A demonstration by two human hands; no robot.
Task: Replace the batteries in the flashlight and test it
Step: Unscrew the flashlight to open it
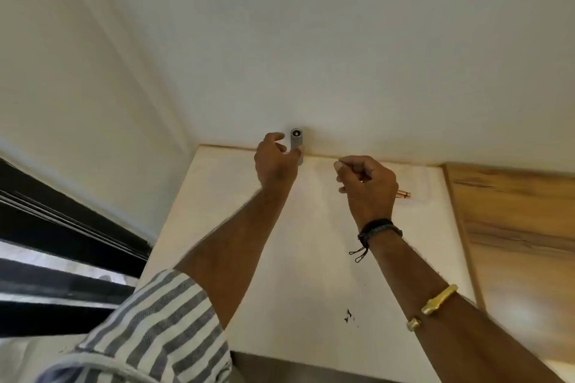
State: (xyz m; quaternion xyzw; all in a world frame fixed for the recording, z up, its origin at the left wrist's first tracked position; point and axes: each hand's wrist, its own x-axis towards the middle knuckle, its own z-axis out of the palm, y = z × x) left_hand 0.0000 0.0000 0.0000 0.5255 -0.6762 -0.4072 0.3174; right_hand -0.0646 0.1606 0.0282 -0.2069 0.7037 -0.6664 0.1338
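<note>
A small grey flashlight (296,142) stands upright at the far edge of the white desk (311,258), just above the middle of the frame, against the pale wall (311,40). The left hand (275,162) grips its lower part, thumb on one side and fingers curled round the other. Just right of it, the right hand (367,183) hovers over the desk with fingers curled and thumb pressed to forefinger. Copper-coloured ends of batteries (403,194) poke out at its right edge; I cannot tell whether the hand holds them or they lie on the desk. A wooden panel (513,227) borders the desk at right.
</note>
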